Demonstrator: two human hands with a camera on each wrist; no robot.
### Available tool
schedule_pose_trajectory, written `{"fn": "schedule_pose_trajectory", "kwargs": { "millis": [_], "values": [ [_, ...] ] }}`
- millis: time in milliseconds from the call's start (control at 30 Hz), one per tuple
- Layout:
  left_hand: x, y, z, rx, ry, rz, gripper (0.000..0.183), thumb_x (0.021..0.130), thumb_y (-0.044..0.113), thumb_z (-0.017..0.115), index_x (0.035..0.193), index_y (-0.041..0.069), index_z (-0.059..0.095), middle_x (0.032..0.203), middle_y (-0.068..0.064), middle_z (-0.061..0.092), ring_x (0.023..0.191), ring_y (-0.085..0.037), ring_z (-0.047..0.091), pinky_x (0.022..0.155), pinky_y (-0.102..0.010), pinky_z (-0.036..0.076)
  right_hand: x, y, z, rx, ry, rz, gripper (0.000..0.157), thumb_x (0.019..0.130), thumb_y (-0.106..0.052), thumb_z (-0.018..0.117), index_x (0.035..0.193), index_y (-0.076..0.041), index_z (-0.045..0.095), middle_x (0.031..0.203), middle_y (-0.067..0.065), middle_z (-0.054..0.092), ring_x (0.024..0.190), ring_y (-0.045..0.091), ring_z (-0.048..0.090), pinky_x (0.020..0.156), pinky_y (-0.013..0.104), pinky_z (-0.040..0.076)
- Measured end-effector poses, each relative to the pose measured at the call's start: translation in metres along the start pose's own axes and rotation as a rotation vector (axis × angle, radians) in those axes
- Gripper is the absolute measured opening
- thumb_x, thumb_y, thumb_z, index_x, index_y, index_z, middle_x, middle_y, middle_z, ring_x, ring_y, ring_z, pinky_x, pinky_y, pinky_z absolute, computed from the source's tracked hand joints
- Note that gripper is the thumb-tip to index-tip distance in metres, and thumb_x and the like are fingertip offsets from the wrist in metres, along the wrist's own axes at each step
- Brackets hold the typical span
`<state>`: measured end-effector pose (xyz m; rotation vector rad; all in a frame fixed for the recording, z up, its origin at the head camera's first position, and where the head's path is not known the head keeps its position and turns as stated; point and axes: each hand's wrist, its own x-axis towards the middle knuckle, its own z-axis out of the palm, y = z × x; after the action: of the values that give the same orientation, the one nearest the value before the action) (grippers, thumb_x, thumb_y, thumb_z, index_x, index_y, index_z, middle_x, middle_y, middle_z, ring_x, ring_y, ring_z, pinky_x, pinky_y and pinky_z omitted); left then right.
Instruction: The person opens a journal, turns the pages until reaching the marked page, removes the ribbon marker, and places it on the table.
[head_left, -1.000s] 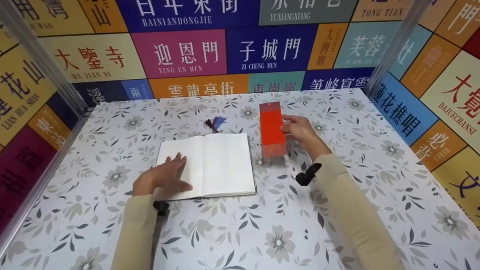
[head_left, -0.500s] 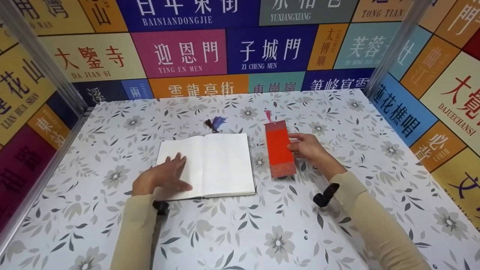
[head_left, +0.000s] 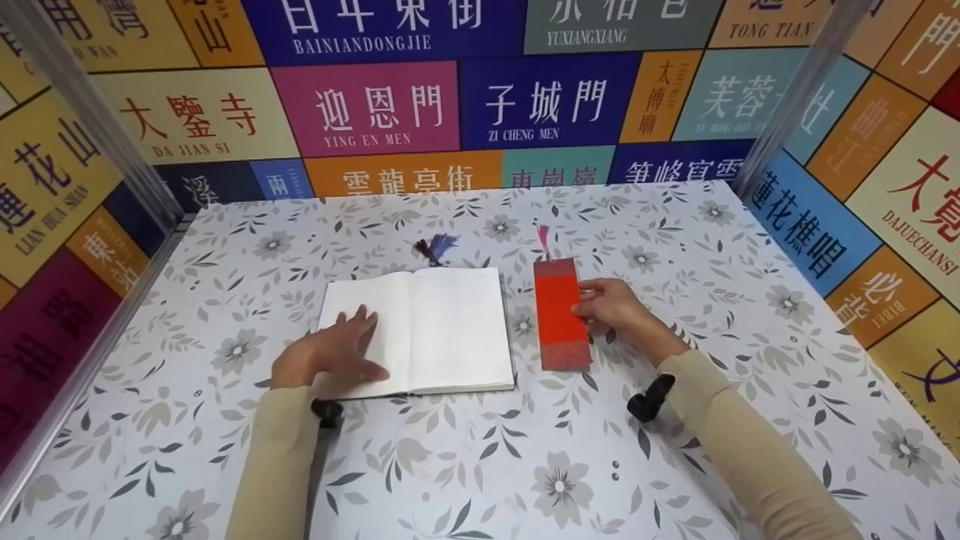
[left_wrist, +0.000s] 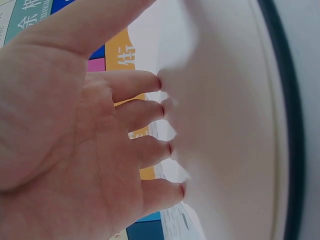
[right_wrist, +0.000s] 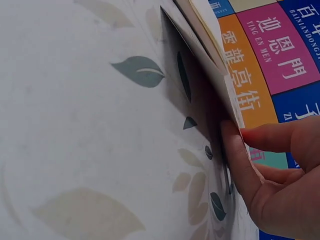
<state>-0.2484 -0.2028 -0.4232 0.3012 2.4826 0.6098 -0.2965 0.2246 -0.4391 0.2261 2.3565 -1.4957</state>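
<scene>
In the head view a book [head_left: 461, 330] lies open on the patterned tabletop, its visible pages blank. My left hand [head_left: 330, 351] rests on the left page with fingers spread. The left wrist view shows that hand [left_wrist: 75, 135] touching the page [left_wrist: 230, 130] with its fingertips. To the right of the book, my right hand [head_left: 621, 309] pinches a red bookmark [head_left: 559, 311] by its right long edge. A pink tassel [head_left: 542, 238] hangs from the bookmark's far end. In the right wrist view, thumb and fingers of the right hand [right_wrist: 280, 185] grip the bookmark, seen nearly edge-on.
Dark and blue tassels [head_left: 437, 246] lie just beyond the book's top edge. The table [head_left: 420, 465] is covered in a white floral print. Colourful sign-covered panels [head_left: 367, 109] wall in the back and both sides.
My right hand has brought the red bookmark nearer and slightly right, beside the book, and its pink tassel has come into sight. The left hand stays on the page.
</scene>
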Motion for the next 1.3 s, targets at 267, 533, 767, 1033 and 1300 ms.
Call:
{"fn": "schedule_pose_trajectory", "kwargs": {
  "millis": [267,533,767,1033,1300],
  "values": [
    [-0.001,-0.001,-0.001,0.010,-0.003,0.016,0.108,0.087,0.044,0.074,0.161,0.006,0.006,0.167,-0.022,-0.010,0.152,-0.049,-0.011,0.122,-0.066,-0.002,-0.004,-0.014,0.008,-0.285,0.039,0.018,0.066,0.092,-0.008,0.066,0.151,0.001,0.037,0.120,0.016,0.055,0.077,0.013,0.060,0.055,0.023,0.057],
    [-0.001,0.000,-0.001,0.018,-0.008,0.007,0.108,0.087,0.044,0.074,0.161,0.005,0.006,0.167,-0.022,-0.010,0.152,-0.049,-0.011,0.123,-0.066,-0.002,-0.009,-0.022,0.018,-0.461,0.059,0.018,0.063,0.093,-0.013,0.065,0.147,0.005,0.039,0.129,0.022,0.058,0.100,0.026,0.061,0.070,0.026,0.056],
    [-0.002,0.000,0.000,0.018,0.004,0.025,0.104,0.089,0.042,0.072,0.161,0.005,0.006,0.167,-0.023,-0.010,0.152,-0.049,-0.011,0.123,-0.065,0.001,-0.013,-0.023,0.024,-0.444,0.074,0.028,0.060,0.093,-0.011,0.059,0.148,0.003,0.038,0.128,0.021,0.057,0.070,0.020,0.060,0.054,0.024,0.050],
    [-0.002,0.001,-0.002,0.020,-0.006,0.010,0.105,0.089,0.041,0.073,0.161,0.004,0.005,0.166,-0.023,-0.012,0.152,-0.049,-0.012,0.123,-0.066,-0.001,-0.022,-0.025,0.035,-0.654,0.187,-0.083,0.045,0.090,-0.011,0.060,0.131,0.005,0.051,0.121,0.023,0.053,0.104,0.036,0.056,0.092,0.049,0.053],
    [-0.001,0.002,0.001,0.058,-0.003,-0.021,0.103,0.089,0.044,0.071,0.162,0.009,0.007,0.168,-0.018,-0.010,0.154,-0.045,-0.010,0.123,-0.065,0.000,-0.028,-0.041,0.044,-0.722,0.152,-0.161,0.043,0.090,-0.018,0.062,0.127,0.004,0.056,0.118,0.022,0.053,0.099,0.034,0.057,0.086,0.047,0.054]
  ]
}}
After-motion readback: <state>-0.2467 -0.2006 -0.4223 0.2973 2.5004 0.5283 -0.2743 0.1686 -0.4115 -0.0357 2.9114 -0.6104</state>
